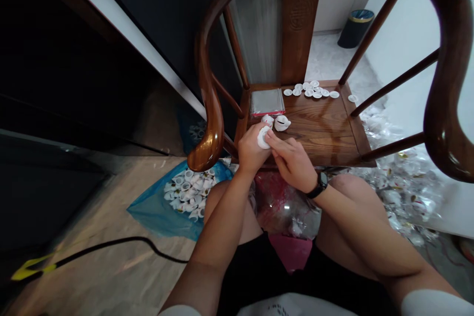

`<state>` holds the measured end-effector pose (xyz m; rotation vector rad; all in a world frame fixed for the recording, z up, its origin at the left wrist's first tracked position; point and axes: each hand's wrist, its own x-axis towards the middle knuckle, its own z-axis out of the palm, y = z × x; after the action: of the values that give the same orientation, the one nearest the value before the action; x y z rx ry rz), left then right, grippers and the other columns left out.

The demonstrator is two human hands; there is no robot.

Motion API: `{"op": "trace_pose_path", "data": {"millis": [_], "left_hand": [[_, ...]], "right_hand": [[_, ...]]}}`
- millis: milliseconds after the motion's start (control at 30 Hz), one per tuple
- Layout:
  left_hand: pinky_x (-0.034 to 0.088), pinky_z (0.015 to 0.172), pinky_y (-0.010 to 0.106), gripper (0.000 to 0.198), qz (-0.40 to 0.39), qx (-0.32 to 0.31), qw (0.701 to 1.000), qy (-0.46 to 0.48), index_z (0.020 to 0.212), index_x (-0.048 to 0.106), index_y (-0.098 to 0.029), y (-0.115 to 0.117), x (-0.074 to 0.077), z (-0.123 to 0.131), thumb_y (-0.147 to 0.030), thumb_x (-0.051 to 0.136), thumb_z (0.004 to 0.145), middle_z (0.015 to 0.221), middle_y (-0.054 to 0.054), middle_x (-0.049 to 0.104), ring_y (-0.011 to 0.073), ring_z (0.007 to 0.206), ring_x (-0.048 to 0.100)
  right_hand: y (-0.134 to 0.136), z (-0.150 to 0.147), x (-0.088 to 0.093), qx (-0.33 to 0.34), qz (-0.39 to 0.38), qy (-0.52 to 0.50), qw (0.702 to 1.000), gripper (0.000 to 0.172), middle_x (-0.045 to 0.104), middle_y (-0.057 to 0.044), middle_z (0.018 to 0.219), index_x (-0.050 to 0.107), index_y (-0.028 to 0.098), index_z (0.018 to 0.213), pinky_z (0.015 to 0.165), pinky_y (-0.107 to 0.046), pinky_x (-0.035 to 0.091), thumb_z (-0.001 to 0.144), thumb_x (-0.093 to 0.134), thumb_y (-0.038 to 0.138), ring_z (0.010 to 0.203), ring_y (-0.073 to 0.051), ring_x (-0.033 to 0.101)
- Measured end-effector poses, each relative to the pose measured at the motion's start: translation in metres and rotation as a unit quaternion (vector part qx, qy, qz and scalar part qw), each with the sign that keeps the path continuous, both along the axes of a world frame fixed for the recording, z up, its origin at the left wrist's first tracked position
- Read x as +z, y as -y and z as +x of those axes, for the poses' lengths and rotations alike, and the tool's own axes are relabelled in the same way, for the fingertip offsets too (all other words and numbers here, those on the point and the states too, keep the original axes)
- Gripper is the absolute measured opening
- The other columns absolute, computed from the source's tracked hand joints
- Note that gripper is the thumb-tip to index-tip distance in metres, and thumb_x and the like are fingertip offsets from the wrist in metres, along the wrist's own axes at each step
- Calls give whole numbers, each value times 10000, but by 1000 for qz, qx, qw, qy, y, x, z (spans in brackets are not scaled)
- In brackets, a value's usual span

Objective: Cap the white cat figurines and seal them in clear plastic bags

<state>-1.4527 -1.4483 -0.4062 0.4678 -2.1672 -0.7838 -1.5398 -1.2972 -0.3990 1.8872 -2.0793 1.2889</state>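
Note:
My left hand [252,148] is closed around a small white figurine, mostly hidden by the fingers, with a round white disc [263,138] on the end facing me. Across from it, my right hand [295,162], with a dark watch on the wrist, holds its fingertips against the disc's edge. Just beyond the hands, a white cat-shaped figurine [282,123] with a dark slot lies on the wooden chair seat [326,131]. Another white and red piece [267,120] shows right behind my left hand; whether it belongs to the held figurine, I cannot tell.
Several loose white discs [308,93] lie along the seat's back edge, near a stack of clear plastic bags [267,102]. Curved chair arms [207,108] flank the seat. A blue bag [155,215] holds many white pieces [190,192]. Wrapped items [403,182] are heaped at right.

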Motion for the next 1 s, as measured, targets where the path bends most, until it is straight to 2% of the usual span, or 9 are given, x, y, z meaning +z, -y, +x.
{"op": "trace_pose_path", "data": {"millis": [67, 133, 233, 333, 467, 600, 733, 800, 1000], "left_hand": [[558, 996, 344, 375, -33, -23, 999, 32, 1237, 683, -234, -2, 1, 0, -306, 771, 880, 1205, 76, 760, 240, 1121, 729], [548, 1022, 350, 392, -60, -37, 996, 58, 1252, 680, -237, -5, 0, 0, -321, 769, 879, 1223, 84, 756, 250, 1148, 722], [531, 1051, 351, 366, -89, -46, 992, 77, 1253, 684, -229, -8, -4, -2, -282, 725, 894, 1236, 90, 753, 251, 1173, 714], [530, 1038, 348, 352, -99, -46, 991, 76, 1247, 688, -222, -10, -7, -5, -258, 701, 896, 1229, 91, 753, 250, 1165, 712], [543, 983, 342, 382, -86, -52, 990, 97, 1235, 690, -222, -11, -7, -6, -254, 722, 856, 1184, 82, 768, 255, 1110, 727], [553, 863, 315, 469, -58, -125, 981, 137, 1195, 700, -214, -5, -1, 0, -268, 806, 742, 1081, 54, 787, 240, 957, 740], [510, 692, 267, 334, -18, -213, 960, 182, 966, 707, -206, 1, 5, 6, -243, 826, 656, 855, -6, 744, 174, 725, 666], [490, 651, 255, 281, -6, -243, 949, 199, 873, 680, -203, 3, 7, 8, -267, 834, 647, 796, -23, 712, 152, 676, 627], [514, 676, 246, 346, -3, -212, 959, 185, 967, 710, -200, -2, 6, 6, -209, 805, 634, 830, -23, 734, 147, 687, 634]], "right_hand": [[1, -7, -2, -28, -61, 26, 997, 428, 687, -107, 1430, 683, 294, 1427, 937, -479, 499, 1058, 497, 183, 1080, -278, 612], [2, -13, -2, -52, -91, 52, 993, 285, 722, -111, 1237, 761, 266, 1242, 930, -469, 505, 1041, 565, 212, 1066, -275, 620], [3, -17, 0, -71, -85, 65, 992, 84, 696, -73, 945, 743, 233, 1020, 839, -418, 497, 999, 672, 272, 926, -253, 612], [4, -19, -1, -86, -71, 68, 991, 63, 618, -36, 804, 674, 231, 934, 784, -387, 474, 976, 695, 274, 836, -237, 578], [4, -25, -3, -47, -61, 56, 995, 44, 613, -54, 883, 616, 218, 963, 817, -385, 479, 1004, 628, 231, 879, -241, 570], [3, -35, 1, 40, -14, -27, 999, 75, 625, -104, 961, 589, 205, 958, 850, -416, 471, 1024, 566, 178, 928, -270, 537], [0, -41, 7, 122, 29, -94, 988, 132, 625, -113, 957, 608, 190, 955, 849, -418, 461, 1030, 523, 122, 896, -266, 522], [-1, -42, 9, 154, 39, -107, 981, 130, 629, -113, 957, 623, 179, 961, 844, -411, 458, 1032, 529, 125, 885, -259, 522], [-2, -44, 3, 126, 29, -65, 989, 93, 642, -123, 992, 652, 174, 1010, 873, -430, 470, 1023, 563, 153, 947, -281, 547]]}}
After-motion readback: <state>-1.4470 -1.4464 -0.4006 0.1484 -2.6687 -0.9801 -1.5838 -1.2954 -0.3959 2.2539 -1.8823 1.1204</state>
